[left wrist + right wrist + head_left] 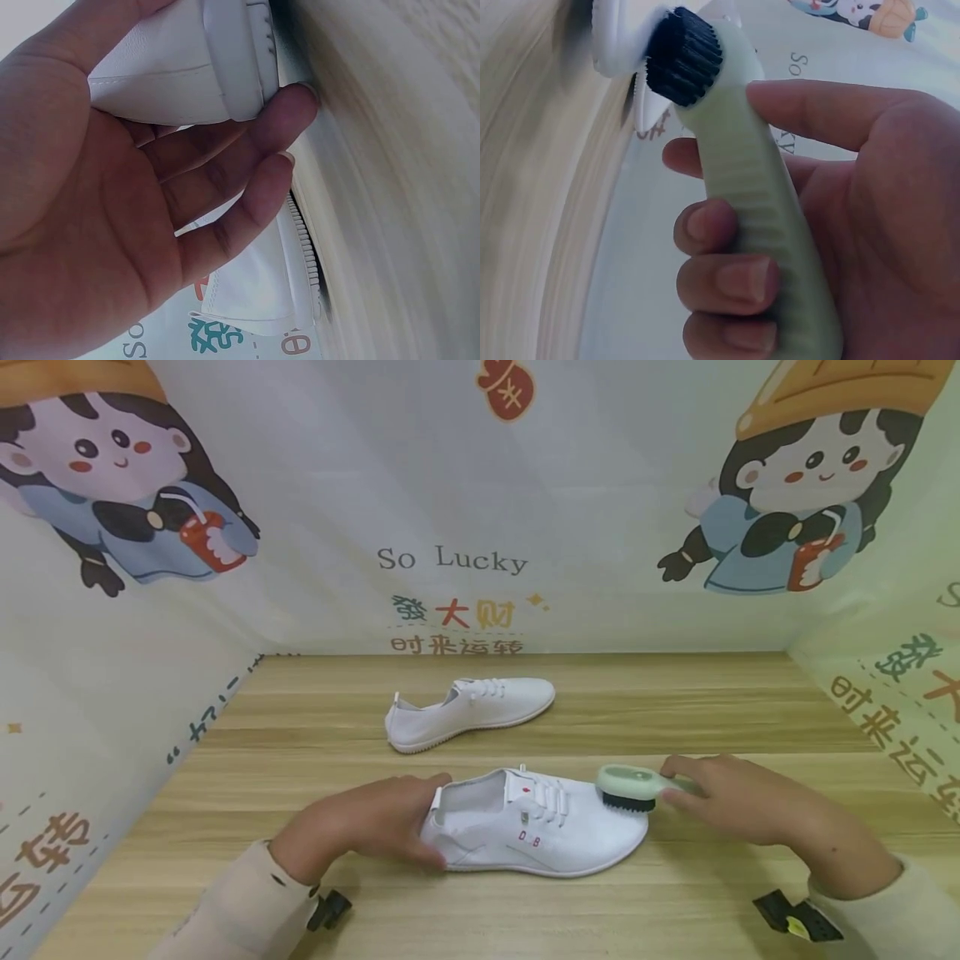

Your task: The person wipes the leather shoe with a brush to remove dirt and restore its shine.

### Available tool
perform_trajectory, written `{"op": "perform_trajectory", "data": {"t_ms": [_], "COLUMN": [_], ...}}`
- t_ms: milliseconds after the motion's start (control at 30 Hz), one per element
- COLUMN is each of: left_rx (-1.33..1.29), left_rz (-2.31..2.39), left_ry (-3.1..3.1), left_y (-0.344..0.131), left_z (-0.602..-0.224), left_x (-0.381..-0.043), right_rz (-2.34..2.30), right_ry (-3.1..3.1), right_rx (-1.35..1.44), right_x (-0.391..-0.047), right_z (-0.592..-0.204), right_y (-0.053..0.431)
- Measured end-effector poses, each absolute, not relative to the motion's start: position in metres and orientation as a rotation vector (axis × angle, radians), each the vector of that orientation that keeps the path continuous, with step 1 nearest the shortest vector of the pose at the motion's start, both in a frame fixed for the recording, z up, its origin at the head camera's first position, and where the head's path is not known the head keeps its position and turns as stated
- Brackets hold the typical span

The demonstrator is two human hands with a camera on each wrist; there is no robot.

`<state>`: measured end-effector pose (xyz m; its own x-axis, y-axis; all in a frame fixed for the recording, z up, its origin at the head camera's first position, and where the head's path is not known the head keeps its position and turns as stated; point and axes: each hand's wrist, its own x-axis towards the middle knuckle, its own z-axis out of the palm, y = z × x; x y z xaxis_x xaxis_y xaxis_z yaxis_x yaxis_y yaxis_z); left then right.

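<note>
A white lace-up shoe (480, 847) with red lettering on its side lies on the wood-patterned surface, toe to the right. My left hand (382, 818) grips its heel, thumb on the near side and fingers around the back; the left wrist view shows the heel (172, 75) between thumb and fingers. My right hand (738, 797) holds a pale green brush (628, 778) by its ribbed handle (750, 180), fingers curled round it. The brush's dark bristles (684, 56) rest at the top of the shoe's toe.
A second white shoe (480, 710) lies farther back, toe to the right. Printed cloth walls (600, 527) with cartoon figures and lettering enclose the back and both sides of the wood-patterned surface (675, 710).
</note>
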<state>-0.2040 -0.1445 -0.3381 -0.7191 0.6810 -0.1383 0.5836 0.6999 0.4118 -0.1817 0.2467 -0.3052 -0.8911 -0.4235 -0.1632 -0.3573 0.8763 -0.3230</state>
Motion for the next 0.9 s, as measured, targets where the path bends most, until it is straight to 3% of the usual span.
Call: {"op": "perform_trajectory", "data": {"t_ms": [467, 900], "left_rx": [1.010, 0.999], "left_rz": [0.485, 0.489], "left_ry": [2.635, 2.629], "left_y": [-0.145, -0.144], "left_z": [-0.339, -0.339], "left_x": [-0.205, -0.203], "right_rz": [-0.590, -0.399], "right_ry": [2.670, 2.826], "right_rx": [-0.751, -0.616], "right_x": [-0.183, -0.184], "right_z": [-0.311, -0.308], "right_y": [0.240, 0.251]}}
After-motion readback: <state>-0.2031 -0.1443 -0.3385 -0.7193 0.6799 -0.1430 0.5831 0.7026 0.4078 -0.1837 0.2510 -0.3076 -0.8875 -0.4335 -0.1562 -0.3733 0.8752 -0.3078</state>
